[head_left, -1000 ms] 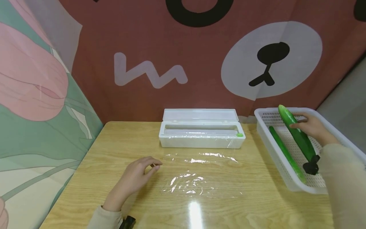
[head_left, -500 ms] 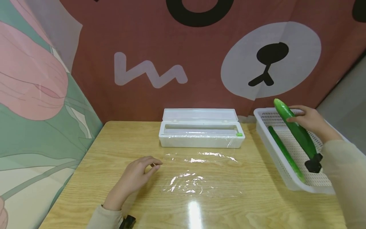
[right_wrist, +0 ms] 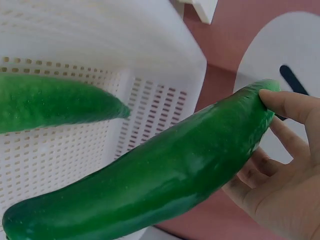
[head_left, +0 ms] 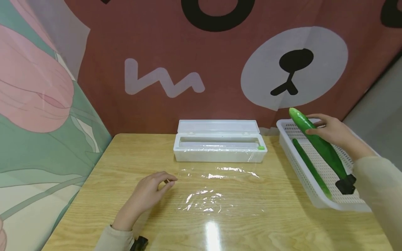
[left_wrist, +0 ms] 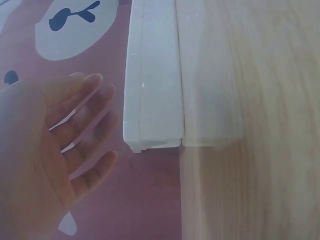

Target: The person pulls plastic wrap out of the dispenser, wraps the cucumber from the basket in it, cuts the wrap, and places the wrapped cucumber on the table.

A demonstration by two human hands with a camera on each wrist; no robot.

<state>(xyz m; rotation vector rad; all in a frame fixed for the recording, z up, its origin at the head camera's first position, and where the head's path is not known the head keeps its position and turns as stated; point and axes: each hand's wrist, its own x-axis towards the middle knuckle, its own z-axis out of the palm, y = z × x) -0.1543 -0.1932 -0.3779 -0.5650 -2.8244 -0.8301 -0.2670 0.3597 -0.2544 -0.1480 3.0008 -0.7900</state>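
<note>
My right hand grips a thick green cucumber, thumb on one side and fingers on the other, tilted over the white basket. In the right wrist view the cucumber crosses the picture below a second, slimmer cucumber, which lies in the basket. My left hand holds nothing, its fingers loosely bent beside the left edge of clear cling film spread on the table. Its palm shows in the left wrist view.
At the back of the table stands a white cling film dispenser, lid raised, with a green slider at its right end. The film runs from its front. A printed curtain hangs behind.
My right hand has moved left and slightly up with the cucumber, lifting it over the basket. The slim cucumber still lies inside. My left hand has stayed in place.
</note>
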